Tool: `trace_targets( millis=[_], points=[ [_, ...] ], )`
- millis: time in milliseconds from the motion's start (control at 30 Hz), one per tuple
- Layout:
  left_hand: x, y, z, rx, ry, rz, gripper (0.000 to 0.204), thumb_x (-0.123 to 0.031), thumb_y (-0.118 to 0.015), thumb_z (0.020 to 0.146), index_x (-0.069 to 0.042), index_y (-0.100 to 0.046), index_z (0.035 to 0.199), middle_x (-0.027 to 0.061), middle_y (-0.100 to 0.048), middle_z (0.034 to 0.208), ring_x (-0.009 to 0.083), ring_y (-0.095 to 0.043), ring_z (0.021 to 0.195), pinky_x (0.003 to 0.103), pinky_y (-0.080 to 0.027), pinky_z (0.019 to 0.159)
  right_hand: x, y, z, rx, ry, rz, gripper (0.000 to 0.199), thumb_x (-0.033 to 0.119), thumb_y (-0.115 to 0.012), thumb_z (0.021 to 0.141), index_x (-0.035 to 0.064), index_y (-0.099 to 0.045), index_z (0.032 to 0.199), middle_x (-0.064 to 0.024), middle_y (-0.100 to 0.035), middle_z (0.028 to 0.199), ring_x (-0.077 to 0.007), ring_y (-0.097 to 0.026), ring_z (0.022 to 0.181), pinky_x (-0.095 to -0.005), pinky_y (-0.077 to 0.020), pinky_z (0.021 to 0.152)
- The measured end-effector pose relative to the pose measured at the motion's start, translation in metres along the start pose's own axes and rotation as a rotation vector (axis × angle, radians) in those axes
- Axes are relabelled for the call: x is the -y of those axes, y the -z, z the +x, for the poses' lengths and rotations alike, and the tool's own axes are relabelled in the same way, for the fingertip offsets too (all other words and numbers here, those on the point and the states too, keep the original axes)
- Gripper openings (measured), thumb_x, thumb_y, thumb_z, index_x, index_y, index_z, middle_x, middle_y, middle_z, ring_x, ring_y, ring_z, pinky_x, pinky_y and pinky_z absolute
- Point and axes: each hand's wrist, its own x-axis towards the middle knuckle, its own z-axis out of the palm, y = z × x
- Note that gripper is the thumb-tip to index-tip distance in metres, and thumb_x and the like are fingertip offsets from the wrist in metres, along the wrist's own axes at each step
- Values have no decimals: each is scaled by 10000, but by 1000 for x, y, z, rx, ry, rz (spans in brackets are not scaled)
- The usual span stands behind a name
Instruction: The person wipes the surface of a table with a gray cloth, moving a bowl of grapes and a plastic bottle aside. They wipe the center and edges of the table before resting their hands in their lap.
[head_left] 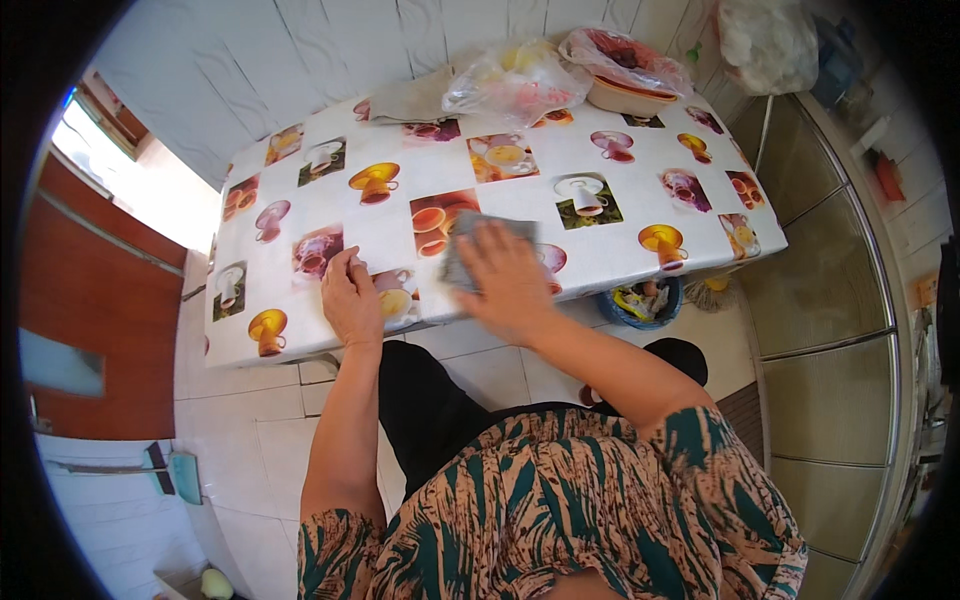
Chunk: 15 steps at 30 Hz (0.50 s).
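Under my right hand (pixel 503 280), which is a little blurred, lies a grey cloth (pixel 462 245). The palm and fingers press the cloth against the patterned tablecloth (pixel 610 245) and hold it there. To its left, my left hand (pixel 352 302) rests on the table near the front edge. Its fingers are bent and drawn together; whether something small is between them is hidden. The white tablecloth is printed with cups, saucers and flowers.
Along the table's back stand a clear plastic bag (pixel 515 80) and a beige tub (pixel 630 98) with a reddish bag in it. A blue bin (pixel 645 305) stands below the front edge. Cabinets (pixel 825 330) line the right side; a brown door (pixel 105 320) is at left.
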Motion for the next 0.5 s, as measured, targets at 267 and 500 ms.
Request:
trace_targets(
  millis=[267,500],
  points=[
    [13,13,9,34,179,-329,254,-166,-544,952,-24,-625,1145,101,-671,972,172,-621,861,319,-483,759,-17,5,44,-163,124,396,593,339,-564,904,35,-428,1395,-221,-379,1457,-365,-364,1347,-508,-281,1080],
    [-76,-15,-22,321,-441,51,579,-196,-630,839,-15,-455,1361,188,-478,1375,347,-434,1291,459,-319,1090,-129,21,-16,-221,-273,-189,521,302,-605,883,-5,-500,1291,-243,-410,1404,-381,-397,1304,-522,-335,1021]
  ],
)
